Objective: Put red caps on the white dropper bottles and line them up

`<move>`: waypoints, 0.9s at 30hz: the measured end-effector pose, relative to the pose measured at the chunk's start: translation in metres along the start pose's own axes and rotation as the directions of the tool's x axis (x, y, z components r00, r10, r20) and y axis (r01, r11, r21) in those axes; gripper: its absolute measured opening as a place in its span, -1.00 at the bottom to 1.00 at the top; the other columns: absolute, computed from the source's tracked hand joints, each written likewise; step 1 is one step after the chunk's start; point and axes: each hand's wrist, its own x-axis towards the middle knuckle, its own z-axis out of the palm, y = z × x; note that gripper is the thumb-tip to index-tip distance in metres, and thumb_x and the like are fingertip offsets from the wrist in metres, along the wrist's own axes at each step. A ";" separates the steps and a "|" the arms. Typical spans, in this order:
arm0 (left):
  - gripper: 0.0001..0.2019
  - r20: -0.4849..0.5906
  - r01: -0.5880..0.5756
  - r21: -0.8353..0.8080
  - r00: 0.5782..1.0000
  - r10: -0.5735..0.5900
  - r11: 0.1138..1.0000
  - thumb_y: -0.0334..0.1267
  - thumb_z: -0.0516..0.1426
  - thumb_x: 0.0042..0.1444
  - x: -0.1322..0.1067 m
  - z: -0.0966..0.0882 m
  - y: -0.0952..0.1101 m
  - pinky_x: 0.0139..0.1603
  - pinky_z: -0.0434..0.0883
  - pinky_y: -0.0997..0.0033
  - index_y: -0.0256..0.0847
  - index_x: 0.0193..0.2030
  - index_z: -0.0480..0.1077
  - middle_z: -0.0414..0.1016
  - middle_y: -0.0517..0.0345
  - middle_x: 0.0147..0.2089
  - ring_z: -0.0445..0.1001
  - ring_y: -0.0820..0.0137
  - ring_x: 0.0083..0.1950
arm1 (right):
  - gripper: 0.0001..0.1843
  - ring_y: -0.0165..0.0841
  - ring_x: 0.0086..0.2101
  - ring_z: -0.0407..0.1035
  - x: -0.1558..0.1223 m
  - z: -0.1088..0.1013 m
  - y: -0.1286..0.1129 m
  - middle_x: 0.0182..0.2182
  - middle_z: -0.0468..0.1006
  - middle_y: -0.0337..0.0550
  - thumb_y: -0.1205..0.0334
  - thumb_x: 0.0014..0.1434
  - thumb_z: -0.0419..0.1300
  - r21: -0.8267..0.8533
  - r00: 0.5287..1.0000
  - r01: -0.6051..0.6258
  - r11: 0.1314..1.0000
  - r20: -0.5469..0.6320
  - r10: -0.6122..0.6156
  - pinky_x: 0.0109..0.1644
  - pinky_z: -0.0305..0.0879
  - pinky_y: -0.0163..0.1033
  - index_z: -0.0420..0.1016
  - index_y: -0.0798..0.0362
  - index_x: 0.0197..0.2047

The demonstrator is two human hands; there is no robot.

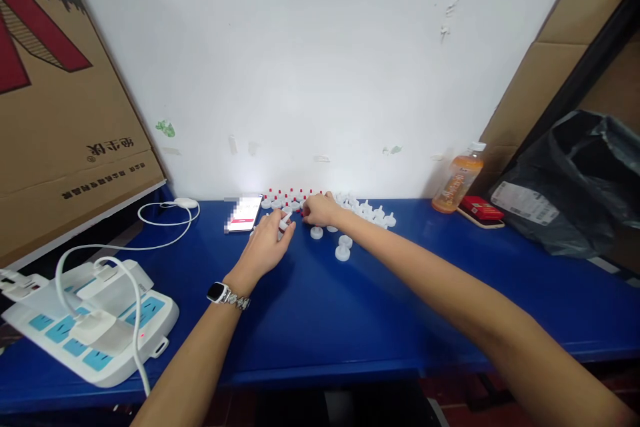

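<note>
My left hand (267, 245) is closed around a white nozzle cap (285, 219), its pointed spout sticking up between thumb and fingers. Just to the right, my right hand (321, 209) is bent down over the group, fingertips together near the small red tips; what they pinch is hidden. Behind both hands stand several white nozzle caps with red tips (280, 199). To the right of my right hand lie more white nozzle caps (379, 213) without red tips. Two loose white caps (343, 253) sit nearer to me, and another white cap (317, 233) lies below my right hand.
A lit phone (243, 214) lies left of the caps on the blue table (320, 320). A white power strip (95, 327) with cables occupies the left side. At right are an orange drink bottle (459, 180), a red box (481, 208) and a dark plastic bag (565, 193).
</note>
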 end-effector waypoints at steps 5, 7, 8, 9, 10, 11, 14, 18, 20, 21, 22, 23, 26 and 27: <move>-0.77 0.000 -0.005 -0.008 1.000 0.005 1.000 -0.03 -0.03 0.33 0.001 0.000 0.001 -0.18 0.34 0.26 -0.12 -0.15 0.26 0.47 0.08 -0.21 0.42 0.23 -0.16 | -0.82 -0.07 -0.02 0.36 -0.006 0.001 0.012 -0.27 0.64 0.00 0.14 0.06 0.29 -0.045 0.998 0.055 0.997 -0.027 -0.056 0.07 -0.02 -0.05 0.65 0.02 -0.28; -0.77 0.001 -0.003 -0.005 1.000 0.003 1.000 -0.01 -0.03 0.33 0.001 0.001 0.001 -0.20 0.33 0.27 -0.12 -0.16 0.26 0.46 0.09 -0.23 0.41 0.23 -0.17 | -0.83 -0.08 -0.03 0.35 -0.007 0.001 0.015 -0.26 0.64 0.01 0.15 0.07 0.30 -0.051 0.998 0.057 0.997 -0.021 -0.058 0.07 -0.04 -0.06 0.65 0.02 -0.29; -0.77 0.004 -0.005 -0.004 1.000 0.005 1.000 -0.01 -0.03 0.33 0.001 0.002 0.001 -0.20 0.33 0.27 -0.12 -0.16 0.26 0.45 0.10 -0.23 0.41 0.23 -0.18 | -0.83 -0.09 -0.03 0.35 -0.007 0.002 0.016 -0.26 0.65 0.00 0.15 0.08 0.29 -0.049 0.998 0.053 0.997 -0.018 -0.054 0.07 -0.05 -0.06 0.66 0.02 -0.30; -0.76 0.006 -0.007 -0.002 1.000 0.007 1.000 -0.01 -0.03 0.33 0.001 0.002 0.000 -0.19 0.33 0.27 -0.11 -0.17 0.26 0.44 0.10 -0.24 0.40 0.23 -0.18 | -0.83 -0.10 -0.02 0.35 -0.006 0.002 0.017 -0.26 0.65 -0.01 0.15 0.08 0.29 -0.044 0.999 0.050 0.998 -0.014 -0.051 0.07 -0.06 -0.06 0.66 0.01 -0.30; -0.76 0.006 -0.010 -0.001 1.000 0.010 1.000 0.00 -0.03 0.33 0.001 0.003 0.000 -0.19 0.33 0.27 -0.11 -0.17 0.25 0.44 0.10 -0.24 0.40 0.23 -0.17 | -0.83 -0.10 -0.02 0.34 -0.006 0.002 0.017 -0.26 0.65 -0.02 0.13 0.08 0.29 -0.037 0.999 0.049 0.998 -0.010 -0.049 0.07 -0.06 -0.07 0.66 0.01 -0.29; -0.76 0.006 -0.014 0.002 1.000 0.014 1.000 0.00 -0.03 0.33 0.001 0.003 0.000 -0.18 0.33 0.26 -0.11 -0.17 0.25 0.44 0.10 -0.23 0.40 0.23 -0.17 | -0.81 -0.10 -0.02 0.34 -0.005 0.002 0.017 -0.26 0.65 -0.03 0.11 0.08 0.30 -0.030 0.999 0.050 0.998 -0.007 -0.050 0.06 -0.06 -0.07 0.66 0.01 -0.28; -0.76 0.008 -0.026 0.010 1.000 0.026 1.000 -0.01 -0.03 0.32 0.001 0.004 0.000 -0.17 0.32 0.25 -0.11 -0.15 0.26 0.44 0.09 -0.21 0.40 0.22 -0.15 | -0.76 -0.09 -0.01 0.34 -0.003 0.003 0.018 -0.24 0.65 -0.05 0.06 0.04 0.32 -0.019 0.998 0.069 0.997 -0.012 -0.069 0.06 -0.05 -0.07 0.65 -0.01 -0.25; -0.76 0.019 -0.025 0.018 1.000 0.025 1.000 -0.01 -0.04 0.33 0.001 0.005 0.001 -0.19 0.32 0.25 -0.12 -0.16 0.26 0.43 0.09 -0.23 0.40 0.21 -0.17 | -0.83 -0.11 -0.03 0.38 0.001 0.005 0.018 -0.27 0.67 -0.08 0.14 0.04 0.31 0.004 0.996 0.085 0.996 -0.001 -0.085 0.07 -0.03 -0.06 0.66 -0.01 -0.29; -0.76 0.027 -0.024 0.031 0.999 0.023 0.999 0.00 -0.04 0.33 0.000 0.005 0.003 -0.21 0.30 0.25 -0.12 -0.18 0.24 0.43 0.10 -0.25 0.40 0.21 -0.18 | -0.87 -0.12 -0.03 0.39 0.002 0.004 0.019 -0.28 0.67 -0.08 0.21 0.03 0.31 0.016 0.996 0.085 0.996 -0.001 -0.085 0.08 -0.02 -0.06 0.65 0.00 -0.32; -0.76 0.030 -0.026 0.033 0.999 0.025 0.999 -0.01 -0.04 0.33 0.000 0.005 0.003 -0.22 0.30 0.25 -0.12 -0.19 0.24 0.42 0.10 -0.25 0.40 0.21 -0.19 | -0.89 -0.11 -0.03 0.39 0.002 0.003 0.020 -0.29 0.67 -0.08 0.23 0.03 0.30 0.023 0.996 0.087 0.996 -0.013 -0.087 0.09 0.00 -0.05 0.65 0.01 -0.34; -0.76 0.033 -0.028 0.032 0.999 0.027 0.999 -0.01 -0.04 0.33 0.000 0.005 0.004 -0.22 0.30 0.25 -0.12 -0.20 0.23 0.42 0.10 -0.25 0.39 0.21 -0.19 | -0.90 -0.12 -0.04 0.40 0.000 0.002 0.020 -0.31 0.66 -0.09 0.25 0.04 0.29 0.044 0.995 0.091 0.995 -0.035 -0.090 0.10 0.02 -0.06 0.64 0.02 -0.36; -0.76 0.033 -0.031 0.026 0.999 0.030 0.999 -0.01 -0.05 0.34 -0.001 0.005 0.005 -0.22 0.30 0.25 -0.12 -0.20 0.23 0.42 0.10 -0.25 0.39 0.21 -0.19 | -0.91 -0.14 -0.06 0.42 -0.003 0.001 0.020 -0.32 0.66 -0.10 0.26 0.04 0.28 0.092 0.994 0.097 0.991 -0.067 -0.091 0.09 0.06 -0.07 0.62 0.04 -0.37; -0.76 0.037 -0.044 -0.005 0.998 0.044 0.999 -0.02 -0.05 0.34 -0.002 0.003 0.008 -0.20 0.31 0.25 -0.13 -0.18 0.23 0.42 0.09 -0.22 0.39 0.22 -0.17 | -0.91 -0.30 -0.24 0.48 -0.021 -0.004 0.018 -0.37 0.64 -0.15 0.28 0.09 0.23 0.436 0.973 0.153 0.887 -0.222 -0.058 -0.06 0.24 -0.20 0.57 0.08 -0.36; -0.76 0.039 -0.052 -0.017 0.998 0.053 0.998 -0.02 -0.05 0.35 -0.002 0.003 0.009 -0.19 0.31 0.24 -0.13 -0.18 0.23 0.42 0.09 -0.22 0.39 0.22 -0.16 | -0.91 -0.34 -0.30 0.48 -0.029 -0.005 0.016 -0.37 0.64 -0.16 0.28 0.11 0.22 0.575 0.961 0.187 0.797 -0.276 -0.027 -0.14 0.28 -0.24 0.56 0.09 -0.34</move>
